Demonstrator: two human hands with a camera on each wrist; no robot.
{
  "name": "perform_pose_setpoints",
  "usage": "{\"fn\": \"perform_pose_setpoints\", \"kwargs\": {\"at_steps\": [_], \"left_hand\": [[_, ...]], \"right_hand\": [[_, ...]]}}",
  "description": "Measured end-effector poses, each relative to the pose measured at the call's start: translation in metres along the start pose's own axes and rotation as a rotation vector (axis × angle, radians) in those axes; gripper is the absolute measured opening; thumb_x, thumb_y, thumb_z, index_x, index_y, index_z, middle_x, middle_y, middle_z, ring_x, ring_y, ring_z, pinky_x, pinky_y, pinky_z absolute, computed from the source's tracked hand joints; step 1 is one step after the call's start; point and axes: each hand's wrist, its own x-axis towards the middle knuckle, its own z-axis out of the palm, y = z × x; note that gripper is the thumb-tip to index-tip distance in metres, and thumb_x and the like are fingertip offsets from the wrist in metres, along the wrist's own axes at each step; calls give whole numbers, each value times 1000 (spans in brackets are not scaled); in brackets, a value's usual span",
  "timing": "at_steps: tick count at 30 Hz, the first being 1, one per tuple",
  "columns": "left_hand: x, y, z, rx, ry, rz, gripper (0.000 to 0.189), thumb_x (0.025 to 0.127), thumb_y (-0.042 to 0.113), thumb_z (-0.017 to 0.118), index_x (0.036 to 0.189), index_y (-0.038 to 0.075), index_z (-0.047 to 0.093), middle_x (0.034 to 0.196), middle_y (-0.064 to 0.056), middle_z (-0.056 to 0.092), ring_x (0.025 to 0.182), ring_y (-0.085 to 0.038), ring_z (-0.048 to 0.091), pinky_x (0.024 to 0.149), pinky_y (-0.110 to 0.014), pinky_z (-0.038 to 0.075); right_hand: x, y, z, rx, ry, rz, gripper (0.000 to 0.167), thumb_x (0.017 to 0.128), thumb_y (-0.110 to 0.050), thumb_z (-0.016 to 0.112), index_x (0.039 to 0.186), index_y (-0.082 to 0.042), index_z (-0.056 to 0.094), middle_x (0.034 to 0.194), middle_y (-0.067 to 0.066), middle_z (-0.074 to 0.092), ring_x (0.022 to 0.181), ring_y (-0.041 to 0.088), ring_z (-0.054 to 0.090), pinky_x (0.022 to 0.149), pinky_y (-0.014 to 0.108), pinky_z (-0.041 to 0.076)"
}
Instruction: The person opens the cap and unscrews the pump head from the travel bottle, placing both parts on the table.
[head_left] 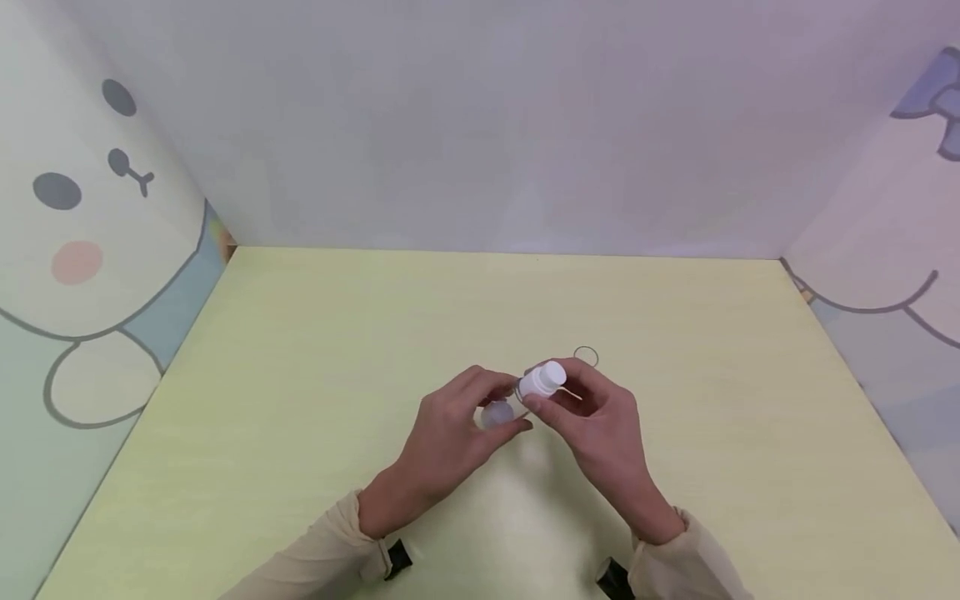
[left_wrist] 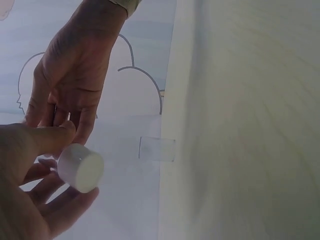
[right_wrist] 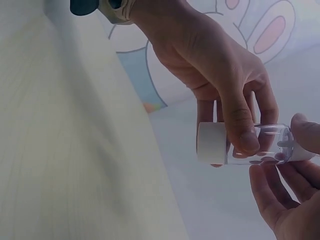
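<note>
Both hands hold a small bottle with a clear, round body, tilted above the table. Its white top points up and right in the head view. My left hand grips the lower end, thumb across the clear wall in the right wrist view. A white round base faces the left wrist camera. With thumb and fingers, my right hand pinches the white upper part, and those fingers partly hide it in the right wrist view.
Just beyond my right hand, a small clear cylinder stands on the pale yellow table; its thin rim shows in the head view. Printed panels rise at both sides, with a plain back wall. Black pieces sit by the cuffs.
</note>
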Motion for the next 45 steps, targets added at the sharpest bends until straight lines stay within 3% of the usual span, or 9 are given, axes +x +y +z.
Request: {"fn": "perform_pose_setpoints", "kwargs": {"at_steps": [4,8,11,15,19,23,30,45], "left_hand": [[0,-2,-2,-77,-10,-15,40,76,15,95,110,14,74,95,-1,73,87,-9,69,75,-22,59],[2,-4,-5,-134,-46,-23,39,76,14,94,111,13,75,97,0,76,88,-9,70,76,-23,61],[4,-4,-7,-168,-65,-32,38,77,13,93,111,11,75,98,-1,76,89,-10,71,79,-22,62],[5,-3,-7,-236,-86,-93,38,79,12,92,113,11,73,102,0,74,94,-10,73,85,-22,63],[5,0,-6,-285,-94,-177,40,80,13,91,114,15,71,106,5,72,97,-9,73,86,-24,64],[4,3,-5,-270,-96,-203,41,80,14,91,114,18,69,107,7,71,96,-8,72,86,-28,64],[4,4,-5,-245,-116,-188,39,81,12,91,113,17,68,106,7,70,97,-10,72,85,-29,65],[5,2,-8,-244,-100,-192,40,81,15,91,114,16,68,106,6,70,97,-8,72,84,-31,65]], "right_hand": [[0,-1,0,11,-27,-15,26,87,0,82,112,-2,74,106,1,76,99,20,76,93,31,63],[-1,0,-3,23,-75,-91,26,88,5,78,114,2,73,109,-1,78,100,17,76,90,30,64],[0,2,-6,8,-141,-155,29,92,7,73,120,3,70,115,-1,76,106,14,72,97,28,61],[3,2,-9,-21,-215,-173,40,96,6,68,135,-2,62,128,3,68,118,13,66,108,24,54],[3,0,-8,21,-214,-143,53,93,9,70,141,-2,50,134,10,57,121,13,62,106,23,55],[2,0,-3,83,-144,-112,51,89,13,73,128,-3,45,126,5,52,112,13,62,98,23,59],[1,-2,0,68,-71,-102,40,87,13,75,118,3,49,117,3,56,105,16,65,96,23,60],[3,-1,-6,79,-185,-159,40,96,9,66,135,5,57,126,1,64,118,16,65,103,31,59]]}}
